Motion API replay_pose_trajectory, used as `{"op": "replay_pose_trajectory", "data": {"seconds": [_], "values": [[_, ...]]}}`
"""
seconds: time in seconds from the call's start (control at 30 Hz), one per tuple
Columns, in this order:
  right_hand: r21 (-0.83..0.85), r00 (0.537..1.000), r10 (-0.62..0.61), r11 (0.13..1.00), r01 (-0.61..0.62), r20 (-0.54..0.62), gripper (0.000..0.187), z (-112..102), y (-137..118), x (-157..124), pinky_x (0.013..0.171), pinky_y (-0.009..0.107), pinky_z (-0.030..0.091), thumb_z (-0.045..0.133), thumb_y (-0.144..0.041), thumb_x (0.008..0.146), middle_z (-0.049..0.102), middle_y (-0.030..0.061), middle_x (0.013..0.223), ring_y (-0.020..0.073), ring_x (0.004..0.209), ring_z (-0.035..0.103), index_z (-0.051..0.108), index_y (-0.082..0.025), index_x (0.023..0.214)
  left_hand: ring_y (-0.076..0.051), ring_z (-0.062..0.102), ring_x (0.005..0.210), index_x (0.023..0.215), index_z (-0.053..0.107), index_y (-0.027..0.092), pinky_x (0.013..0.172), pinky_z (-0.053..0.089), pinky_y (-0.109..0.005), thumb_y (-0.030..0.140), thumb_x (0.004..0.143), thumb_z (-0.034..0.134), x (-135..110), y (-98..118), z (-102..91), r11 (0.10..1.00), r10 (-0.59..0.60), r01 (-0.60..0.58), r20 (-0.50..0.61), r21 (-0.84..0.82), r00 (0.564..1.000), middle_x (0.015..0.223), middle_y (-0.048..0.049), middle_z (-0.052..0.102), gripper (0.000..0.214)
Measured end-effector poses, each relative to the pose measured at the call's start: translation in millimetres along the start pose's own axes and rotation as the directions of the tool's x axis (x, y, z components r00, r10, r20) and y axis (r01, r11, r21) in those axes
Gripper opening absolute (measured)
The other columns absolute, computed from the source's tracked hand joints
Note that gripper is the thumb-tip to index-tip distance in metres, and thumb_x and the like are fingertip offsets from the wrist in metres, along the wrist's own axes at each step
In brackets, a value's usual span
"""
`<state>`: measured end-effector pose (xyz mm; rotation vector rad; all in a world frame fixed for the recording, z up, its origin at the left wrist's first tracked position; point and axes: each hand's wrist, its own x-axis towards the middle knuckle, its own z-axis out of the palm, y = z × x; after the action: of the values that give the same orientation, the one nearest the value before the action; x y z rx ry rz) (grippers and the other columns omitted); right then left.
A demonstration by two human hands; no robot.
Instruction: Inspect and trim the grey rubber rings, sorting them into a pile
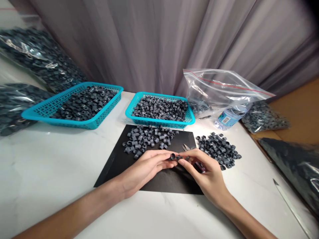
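Over a black mat my two hands meet at the fingertips. My left hand is closed on a small dark grey plastic ring, its round opening showing. Between the thumb and index finger of my right hand is another small dark part, pinched close against the ring; its exact shape is hard to make out. Scissors lie partly hidden behind my right hand. Loose grey plastic pieces are spread over the mat's far part, and a second pile sits right of it.
Two turquoise baskets, one at left and one at centre, hold many grey pieces. A clear zip bag and a water bottle stand back right. Filled bags flank both sides. A pointed strip lies at right.
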<state>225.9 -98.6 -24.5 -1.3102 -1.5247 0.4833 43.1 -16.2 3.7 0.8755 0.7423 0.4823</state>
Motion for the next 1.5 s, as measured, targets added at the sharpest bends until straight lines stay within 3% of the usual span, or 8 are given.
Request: {"op": "replay_pose_trajectory", "data": {"seconds": [0.27,0.43,0.73,1.03,1.27,1.5], "values": [[-0.020,0.999,-0.019,1.000,0.019,0.025,0.016,-0.3,0.6,1.3,0.065,0.029,0.047,0.064,-0.026,0.096,0.067,0.0030,0.090,0.0150,0.069,0.056,0.072,-0.025,0.109,-0.020,0.070,0.101,0.093,0.079,0.012,0.108,0.046,-0.034,0.014,0.089,0.063,-1.7,0.9,-0.4,0.997,0.008,-0.007,0.017,-0.072,1.000,0.105,-0.0099,0.077,0.017],[-0.049,0.998,-0.026,0.998,0.029,0.059,0.022,-0.3,0.7,1.2,0.066,0.030,0.048,0.060,-0.029,0.098,0.064,0.0051,0.096,0.0165,0.072,0.056,0.072,-0.028,0.116,-0.019,0.069,0.100,0.098,0.078,0.012,0.104,0.047,-0.034,0.020,0.092,0.061,-1.0,0.3,-2.0,0.998,0.007,0.001,0.111,-0.070,0.994,0.107,-0.0101,0.075,0.020],[-0.050,0.992,0.000,0.999,0.006,0.126,0.022,-0.3,2.4,0.6,0.065,0.029,0.046,0.060,-0.029,0.098,0.058,0.0035,0.096,0.0139,0.068,0.051,0.072,-0.030,0.116,-0.015,0.067,0.081,0.086,0.074,0.010,0.081,0.052,-0.027,0.021,0.092,0.063,-0.5,0.9,0.4,0.990,-0.048,0.060,0.091,-0.124,0.995,0.082,-0.0059,0.071,0.017],[-0.047,0.989,0.006,0.999,0.001,0.151,0.023,-1.1,2.4,0.3,0.067,0.028,0.046,0.059,-0.026,0.098,0.056,0.0036,0.098,0.0143,0.072,0.051,0.070,-0.029,0.118,-0.017,0.069,0.085,0.088,0.074,0.011,0.094,0.050,-0.032,0.023,0.089,0.067,-3.9,1.8,1.3,0.991,-0.067,0.073,0.053,-0.113,0.996,0.087,-0.0054,0.072,0.014],[-0.024,0.987,0.045,0.999,-0.042,0.152,0.022,-1.2,2.8,0.8,0.070,0.028,0.045,0.058,-0.027,0.099,0.056,0.0033,0.100,0.0140,0.077,0.053,0.071,-0.028,0.116,-0.014,0.071,0.090,0.100,0.072,0.014,0.093,0.051,-0.028,0.029,0.092,0.067,-3.6,0.3,0.6,0.999,-0.044,0.042,0.058,0.034,0.997,0.094,-0.0030,0.074,0.017],[0.013,0.985,0.080,0.996,-0.083,0.152,0.021,-2.2,3.6,2.3,0.070,0.029,0.046,0.056,-0.028,0.100,0.058,0.0039,0.100,0.0158,0.083,0.056,0.071,-0.027,0.114,-0.019,0.073,0.081,0.111,0.063,0.012,0.075,0.056,-0.030,0.041,0.098,0.055,-0.3,-6.1,-1.5,0.977,0.004,-0.038,0.160,0.209,0.987,0.089,-0.0099,0.076,0.033]]}}
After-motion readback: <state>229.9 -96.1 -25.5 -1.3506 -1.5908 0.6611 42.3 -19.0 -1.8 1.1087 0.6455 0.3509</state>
